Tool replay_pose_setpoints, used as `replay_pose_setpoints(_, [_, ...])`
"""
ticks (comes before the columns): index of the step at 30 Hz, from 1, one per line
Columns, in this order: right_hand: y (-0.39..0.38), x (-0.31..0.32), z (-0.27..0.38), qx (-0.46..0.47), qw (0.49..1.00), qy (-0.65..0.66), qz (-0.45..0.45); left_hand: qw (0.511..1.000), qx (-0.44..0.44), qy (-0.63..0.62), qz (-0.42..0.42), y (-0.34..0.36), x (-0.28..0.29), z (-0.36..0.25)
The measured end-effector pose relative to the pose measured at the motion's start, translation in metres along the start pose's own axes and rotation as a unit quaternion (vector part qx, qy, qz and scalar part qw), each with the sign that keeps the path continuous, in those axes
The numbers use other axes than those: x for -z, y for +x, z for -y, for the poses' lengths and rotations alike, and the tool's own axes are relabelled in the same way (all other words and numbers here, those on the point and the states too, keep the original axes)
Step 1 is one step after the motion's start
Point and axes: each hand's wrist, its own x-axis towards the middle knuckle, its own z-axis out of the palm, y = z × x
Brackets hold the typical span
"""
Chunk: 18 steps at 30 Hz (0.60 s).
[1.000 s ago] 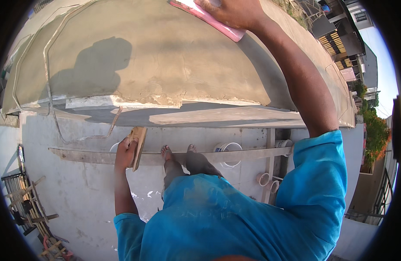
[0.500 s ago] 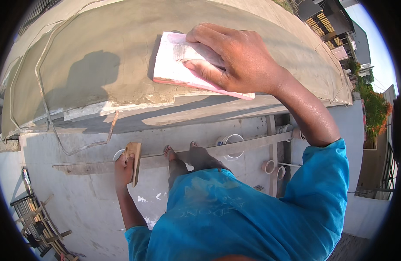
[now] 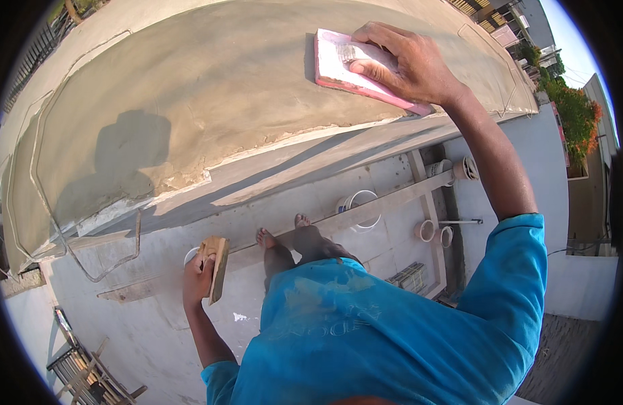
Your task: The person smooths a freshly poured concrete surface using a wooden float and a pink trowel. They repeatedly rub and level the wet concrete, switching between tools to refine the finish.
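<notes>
My right hand [image 3: 406, 67] grips the handle of a flat pink-and-white float [image 3: 334, 65], which lies against smooth grey-brown plaster [image 3: 244, 81] near that surface's lower edge. My left hand [image 3: 198, 277], low at left, is closed around a wooden float [image 3: 219, 266], held upright below the plastered band. A bent metal rod [image 3: 132, 257] hangs over the plaster's edge above and left of that hand. A shadow falls on the plaster at left.
I stand barefoot on a long plank [image 3: 392, 202]. Beside and below it are several white buckets [image 3: 365, 206], pots [image 3: 425, 230] and a stacked bundle [image 3: 409, 275]. Lumber and metal bars [image 3: 88, 371] lie at lower left. A plant [image 3: 573, 118] grows at right.
My right hand came down with the pink float from the top of the plaster, then moved right along it. The view has turned slightly; my left hand still holds the wooden float.
</notes>
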Motion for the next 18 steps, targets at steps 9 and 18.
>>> replay_pose_setpoints(9, [0.018, -0.013, 0.030, 0.087, 0.993, 0.080, -0.010, 0.994, -0.031, 0.067, 0.077, 0.042, -0.008, -0.054])
replay_pose_setpoints(18, [0.006, -0.001, 0.069, 0.029, 0.988, 0.154, -0.013, 0.998, -0.041, 0.030, 0.033, 0.005, -0.022, -0.023])
